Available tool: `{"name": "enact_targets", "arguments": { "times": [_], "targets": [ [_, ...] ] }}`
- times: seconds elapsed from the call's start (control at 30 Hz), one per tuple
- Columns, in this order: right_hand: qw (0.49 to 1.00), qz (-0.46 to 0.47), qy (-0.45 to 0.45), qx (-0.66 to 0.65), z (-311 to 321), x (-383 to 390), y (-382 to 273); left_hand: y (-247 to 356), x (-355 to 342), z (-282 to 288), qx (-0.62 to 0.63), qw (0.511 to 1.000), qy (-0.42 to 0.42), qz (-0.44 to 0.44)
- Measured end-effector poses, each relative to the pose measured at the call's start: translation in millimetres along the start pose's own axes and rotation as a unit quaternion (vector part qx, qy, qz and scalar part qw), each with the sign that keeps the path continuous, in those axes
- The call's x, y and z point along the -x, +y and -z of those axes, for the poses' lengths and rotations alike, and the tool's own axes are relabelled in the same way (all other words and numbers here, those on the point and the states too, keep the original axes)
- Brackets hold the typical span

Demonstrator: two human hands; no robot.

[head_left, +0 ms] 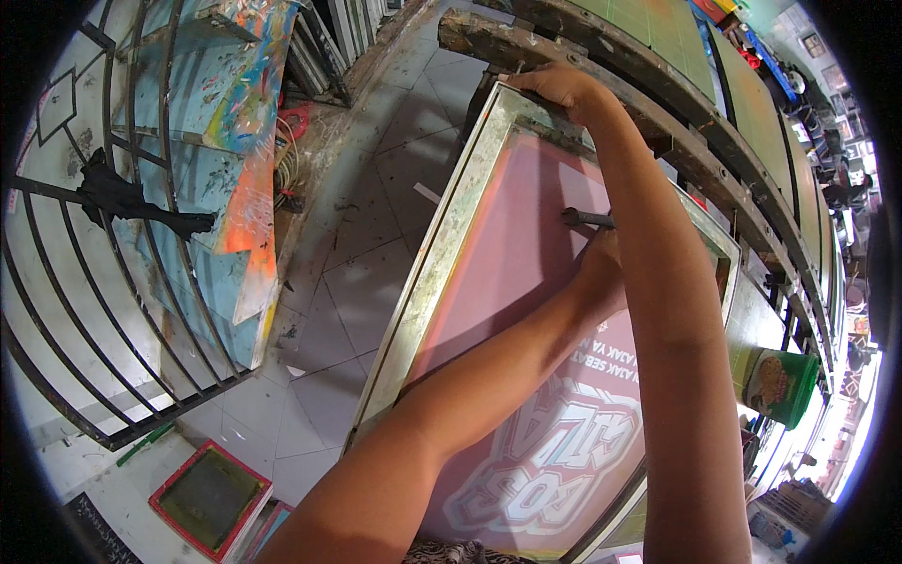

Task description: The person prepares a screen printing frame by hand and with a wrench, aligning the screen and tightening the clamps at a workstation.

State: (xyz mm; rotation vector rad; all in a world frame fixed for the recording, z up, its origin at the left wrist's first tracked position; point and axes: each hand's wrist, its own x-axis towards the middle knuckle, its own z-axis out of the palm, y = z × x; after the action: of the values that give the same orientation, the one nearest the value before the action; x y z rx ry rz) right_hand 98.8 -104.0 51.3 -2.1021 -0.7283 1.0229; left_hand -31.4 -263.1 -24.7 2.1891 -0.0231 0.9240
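Note:
A large screen-printing frame with pink mesh and white lettering tilts below me. My right hand grips its top rail near the upper left corner. My left hand reaches across the mesh, partly hidden behind my right forearm. A dark open-ended wrench sticks out from that left hand over the mesh, so it appears held there, though the fingers are mostly covered. A heavy dark rail runs just beyond the frame's top.
At left are a black metal grille with a black cloth and paint-splattered boards. A small red-rimmed screen lies lower left. Long green platens run along the right, with a green tub. Tiled floor shows between.

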Motion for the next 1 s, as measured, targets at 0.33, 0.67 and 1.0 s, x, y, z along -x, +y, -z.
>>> {"name": "enact_targets", "arguments": {
  "times": [0.33, 0.67, 1.0],
  "targets": [
    [0.994, 0.046, -0.036, -0.092, 9, -22, 26, -3, 5, 7, -0.013, 0.999, -0.034, -0.007],
    [0.993, 0.039, -0.035, -0.106, 4, -3, 12, 0, 3, 22, 0.000, 0.996, -0.078, 0.033],
    [0.992, 0.058, 0.039, -0.103, 6, -7, 22, -9, 9, -12, -0.156, 0.986, -0.007, -0.063]
  ]
}}
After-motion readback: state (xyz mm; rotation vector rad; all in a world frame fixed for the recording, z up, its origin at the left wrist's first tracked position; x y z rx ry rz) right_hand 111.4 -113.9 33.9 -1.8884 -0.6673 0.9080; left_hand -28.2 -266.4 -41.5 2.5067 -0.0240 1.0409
